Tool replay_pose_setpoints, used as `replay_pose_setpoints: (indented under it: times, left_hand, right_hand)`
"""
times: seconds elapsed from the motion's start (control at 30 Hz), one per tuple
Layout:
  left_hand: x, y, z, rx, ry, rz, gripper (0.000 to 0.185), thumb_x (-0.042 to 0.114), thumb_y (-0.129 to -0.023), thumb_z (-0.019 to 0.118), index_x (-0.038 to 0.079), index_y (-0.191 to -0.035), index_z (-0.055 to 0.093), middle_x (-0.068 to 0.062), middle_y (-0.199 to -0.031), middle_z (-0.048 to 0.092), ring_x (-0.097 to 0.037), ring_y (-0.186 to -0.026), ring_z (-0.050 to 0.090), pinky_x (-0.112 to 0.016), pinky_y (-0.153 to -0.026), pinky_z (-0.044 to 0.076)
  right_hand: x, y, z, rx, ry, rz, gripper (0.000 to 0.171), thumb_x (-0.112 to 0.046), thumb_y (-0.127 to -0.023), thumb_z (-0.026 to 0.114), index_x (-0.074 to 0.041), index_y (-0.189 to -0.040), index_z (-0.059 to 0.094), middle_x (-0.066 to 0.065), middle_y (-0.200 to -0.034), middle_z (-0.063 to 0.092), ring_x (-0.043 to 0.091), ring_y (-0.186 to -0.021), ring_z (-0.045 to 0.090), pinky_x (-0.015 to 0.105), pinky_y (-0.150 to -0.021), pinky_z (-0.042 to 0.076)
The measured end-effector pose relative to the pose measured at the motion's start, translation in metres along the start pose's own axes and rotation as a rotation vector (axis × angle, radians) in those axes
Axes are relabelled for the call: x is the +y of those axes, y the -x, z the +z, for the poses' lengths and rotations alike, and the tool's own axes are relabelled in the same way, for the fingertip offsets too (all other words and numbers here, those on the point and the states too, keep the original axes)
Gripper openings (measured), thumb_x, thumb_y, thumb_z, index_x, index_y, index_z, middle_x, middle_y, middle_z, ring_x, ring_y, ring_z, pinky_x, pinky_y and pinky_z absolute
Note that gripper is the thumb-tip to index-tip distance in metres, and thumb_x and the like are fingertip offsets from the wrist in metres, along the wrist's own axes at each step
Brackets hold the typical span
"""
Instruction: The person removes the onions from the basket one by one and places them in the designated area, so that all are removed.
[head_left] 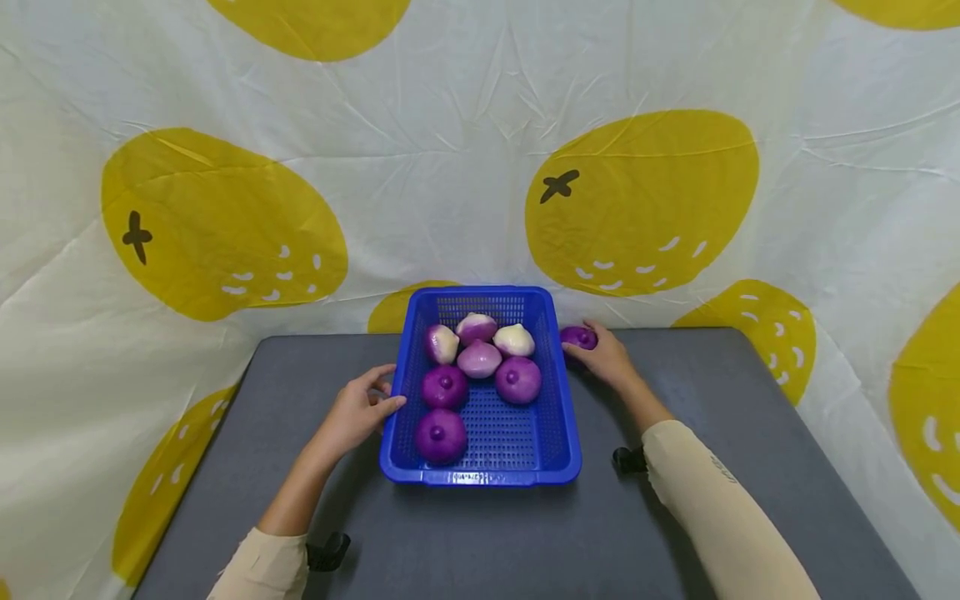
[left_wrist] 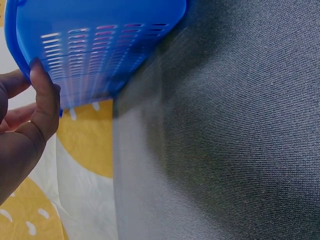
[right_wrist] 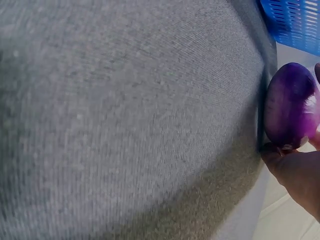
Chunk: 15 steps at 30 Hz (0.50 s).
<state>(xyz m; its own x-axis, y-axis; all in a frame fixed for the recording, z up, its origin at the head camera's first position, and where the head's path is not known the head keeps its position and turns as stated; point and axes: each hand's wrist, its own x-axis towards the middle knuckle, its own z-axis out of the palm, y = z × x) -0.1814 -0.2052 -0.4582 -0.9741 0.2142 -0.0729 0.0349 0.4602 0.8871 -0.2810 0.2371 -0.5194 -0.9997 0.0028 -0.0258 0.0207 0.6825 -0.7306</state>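
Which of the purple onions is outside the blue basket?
The purple onion on the grey table by the basket's far right corner, held by the right hand; the others lie inside.

Basket (head_left: 553, 417) mid-table (head_left: 750, 400), seven onions (head_left: 480, 358) inside, one onion (head_left: 578, 337) just right of it.

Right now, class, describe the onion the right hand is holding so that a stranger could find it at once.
Start at the blue basket on the grey table. Beside its far right corner, the right hand grips a purple onion. It is the only onion outside the basket.
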Motion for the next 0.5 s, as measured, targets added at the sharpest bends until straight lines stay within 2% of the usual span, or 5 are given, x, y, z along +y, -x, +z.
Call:
replay_pose_setpoints:
  times: [0.3, 0.5]
  left_hand:
    - [0.000, 0.000, 0.002, -0.005, 0.004, 0.000, 0.059, 0.011, -0.099, 0.070, -0.004, -0.150, 0.045, -0.020, -0.105, 0.060, -0.017, -0.069, 0.068, -0.052, -0.060, 0.063]
    - [0.001, 0.000, 0.002, 0.005, -0.002, -0.001, 0.059, 0.008, -0.098, 0.071, -0.004, -0.150, 0.046, -0.021, -0.105, 0.061, -0.018, -0.069, 0.068, -0.054, -0.062, 0.063]
  right_hand:
    - [-0.004, 0.004, -0.017, -0.011, -0.027, -0.047, 0.083, -0.042, -0.098, 0.070, 0.001, -0.158, 0.033, 0.032, -0.156, 0.040, 0.049, -0.143, 0.041, 0.062, -0.118, 0.036]
    - [-0.020, 0.009, -0.030, -0.040, -0.032, -0.112, 0.082, -0.043, -0.098, 0.070, -0.002, -0.159, 0.033, 0.029, -0.160, 0.036, 0.052, -0.142, 0.041, 0.065, -0.116, 0.037]
